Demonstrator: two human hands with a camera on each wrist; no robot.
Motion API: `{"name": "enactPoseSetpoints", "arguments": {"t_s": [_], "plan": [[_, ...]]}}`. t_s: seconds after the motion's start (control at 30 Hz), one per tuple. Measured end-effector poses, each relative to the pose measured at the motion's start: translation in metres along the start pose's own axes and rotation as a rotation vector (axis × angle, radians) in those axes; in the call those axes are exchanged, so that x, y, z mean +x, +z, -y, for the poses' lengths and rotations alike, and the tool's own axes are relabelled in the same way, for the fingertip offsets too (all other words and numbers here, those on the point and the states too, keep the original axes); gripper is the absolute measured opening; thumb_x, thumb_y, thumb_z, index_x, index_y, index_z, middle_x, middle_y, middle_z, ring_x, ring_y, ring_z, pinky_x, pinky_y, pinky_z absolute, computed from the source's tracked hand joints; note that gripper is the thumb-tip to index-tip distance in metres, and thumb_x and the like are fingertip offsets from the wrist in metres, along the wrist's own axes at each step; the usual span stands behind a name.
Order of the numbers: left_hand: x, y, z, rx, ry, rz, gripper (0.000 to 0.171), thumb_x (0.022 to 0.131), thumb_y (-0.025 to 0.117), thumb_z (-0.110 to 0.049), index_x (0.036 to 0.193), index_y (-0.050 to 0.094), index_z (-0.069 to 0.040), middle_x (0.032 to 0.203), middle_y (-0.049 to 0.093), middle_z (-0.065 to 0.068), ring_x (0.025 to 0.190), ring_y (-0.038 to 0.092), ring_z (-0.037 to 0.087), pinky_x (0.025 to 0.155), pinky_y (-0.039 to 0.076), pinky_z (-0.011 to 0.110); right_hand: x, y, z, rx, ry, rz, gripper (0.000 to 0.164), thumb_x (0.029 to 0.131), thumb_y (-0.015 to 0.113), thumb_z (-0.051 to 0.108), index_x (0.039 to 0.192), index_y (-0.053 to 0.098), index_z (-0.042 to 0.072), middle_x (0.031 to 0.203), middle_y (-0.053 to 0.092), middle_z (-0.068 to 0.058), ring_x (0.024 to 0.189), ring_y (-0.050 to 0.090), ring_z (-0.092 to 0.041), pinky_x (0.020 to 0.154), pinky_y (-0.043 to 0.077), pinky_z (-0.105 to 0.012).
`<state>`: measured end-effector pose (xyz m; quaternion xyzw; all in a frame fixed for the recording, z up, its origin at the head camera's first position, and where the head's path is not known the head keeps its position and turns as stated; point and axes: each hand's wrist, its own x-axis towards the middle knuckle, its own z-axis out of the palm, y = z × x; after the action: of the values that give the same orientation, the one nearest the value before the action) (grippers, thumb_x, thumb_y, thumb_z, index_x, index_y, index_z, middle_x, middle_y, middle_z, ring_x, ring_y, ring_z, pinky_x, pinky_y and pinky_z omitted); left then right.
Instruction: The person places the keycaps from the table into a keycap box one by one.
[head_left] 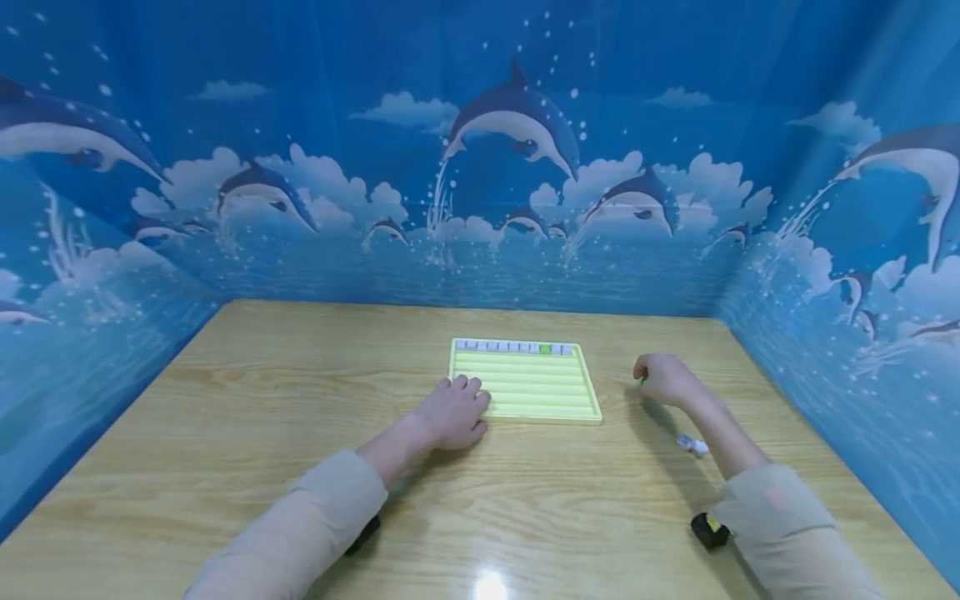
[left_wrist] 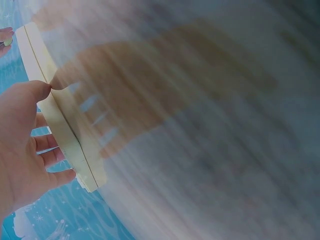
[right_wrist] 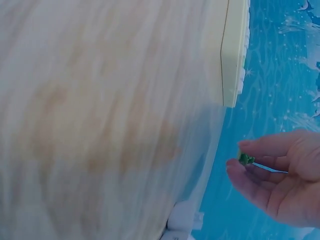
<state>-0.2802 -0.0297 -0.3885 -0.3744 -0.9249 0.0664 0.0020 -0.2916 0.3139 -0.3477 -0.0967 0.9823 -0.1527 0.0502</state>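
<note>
A pale green ridged tray (head_left: 525,392) lies on the table with a row of small white tiles (head_left: 502,347) and one green tile (head_left: 545,349) along its back edge. Over its front left corner rests my left hand (head_left: 452,414), fingers spread and relaxed; the thumb touches the tray's front wall (left_wrist: 65,120) in the left wrist view. To the right of the tray, raised over the table, my right hand (head_left: 667,380) pinches a small green piece (right_wrist: 245,158) between thumb and fingertips. The fingers partly cover it.
Several small white pieces (head_left: 692,445) lie on the wooden table (head_left: 570,508) near the right forearm. Black wrist devices (head_left: 709,531) sit under the sleeves. Blue dolphin-print curtains (head_left: 480,258) border the table at the back and sides.
</note>
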Motion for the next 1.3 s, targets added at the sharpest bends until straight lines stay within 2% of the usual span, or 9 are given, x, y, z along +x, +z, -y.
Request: {"name": "enactPoseSetpoints", "arguments": {"t_s": [0.17,0.33,0.47,0.67,0.87,1.1,1.3], "plan": [[0.0,0.0,0.0,-0.011,-0.002,0.002,0.041,0.095,0.046,-0.037,0.124,0.051,-0.008,0.115,0.048,0.009,0.105,0.045,0.024,0.093,0.039,0.043,0.006,0.001,0.009,0.032,-0.002,-0.009,0.031,0.072,0.055,-0.006,0.102,0.059,-0.013,0.093,0.061,-0.021,0.077,0.053,-0.027,0.07,0.048,-0.041],[0.0,0.0,-0.001,-0.025,-0.007,0.007,0.043,0.095,0.046,-0.038,0.125,0.051,-0.008,0.117,0.048,0.01,0.108,0.045,0.025,0.096,0.038,0.044,0.012,0.002,0.016,0.058,-0.014,-0.029,0.037,0.07,0.049,-0.011,0.106,0.058,-0.013,0.097,0.061,-0.023,0.078,0.052,-0.027,0.07,0.048,-0.04],[0.0,0.0,-0.001,-0.026,-0.007,0.013,0.043,0.095,0.045,-0.038,0.126,0.05,-0.008,0.119,0.048,0.01,0.11,0.044,0.026,0.097,0.037,0.045,0.015,0.005,0.022,0.067,-0.038,-0.038,0.036,0.07,0.05,-0.011,0.105,0.058,-0.012,0.098,0.06,-0.023,0.086,0.055,-0.032,0.073,0.049,-0.043],[0.001,-0.001,-0.001,-0.021,-0.003,0.008,0.043,0.095,0.046,-0.037,0.125,0.051,-0.007,0.118,0.048,0.01,0.109,0.045,0.026,0.096,0.038,0.044,0.016,0.005,0.032,0.068,-0.088,-0.044,0.031,0.075,0.054,-0.009,0.105,0.059,-0.01,0.1,0.061,-0.023,0.094,0.057,-0.038,0.077,0.049,-0.047],[0.001,-0.001,0.0,-0.018,-0.01,0.011,0.044,0.095,0.046,-0.038,0.126,0.05,-0.008,0.118,0.048,0.011,0.109,0.045,0.025,0.095,0.038,0.044,0.022,0.005,0.041,0.062,-0.118,-0.037,0.034,0.077,0.056,-0.007,0.11,0.06,-0.01,0.105,0.061,-0.023,0.094,0.058,-0.035,0.079,0.049,-0.046],[0.0,-0.001,0.001,-0.021,-0.008,0.008,0.043,0.095,0.046,-0.037,0.126,0.051,-0.008,0.118,0.048,0.011,0.109,0.045,0.025,0.095,0.038,0.044,0.027,0.009,0.053,0.094,-0.133,-0.042,0.032,0.076,0.054,-0.008,0.107,0.061,-0.007,0.101,0.062,-0.018,0.091,0.057,-0.032,0.077,0.049,-0.044],[0.0,0.0,0.0,-0.017,-0.007,0.006,0.043,0.095,0.046,-0.038,0.126,0.051,-0.007,0.117,0.048,0.01,0.107,0.045,0.025,0.093,0.039,0.043,0.032,0.013,0.064,0.094,-0.189,-0.045,0.029,0.079,0.057,-0.005,0.108,0.062,-0.005,0.101,0.062,-0.016,0.091,0.058,-0.029,0.076,0.05,-0.041]]}}
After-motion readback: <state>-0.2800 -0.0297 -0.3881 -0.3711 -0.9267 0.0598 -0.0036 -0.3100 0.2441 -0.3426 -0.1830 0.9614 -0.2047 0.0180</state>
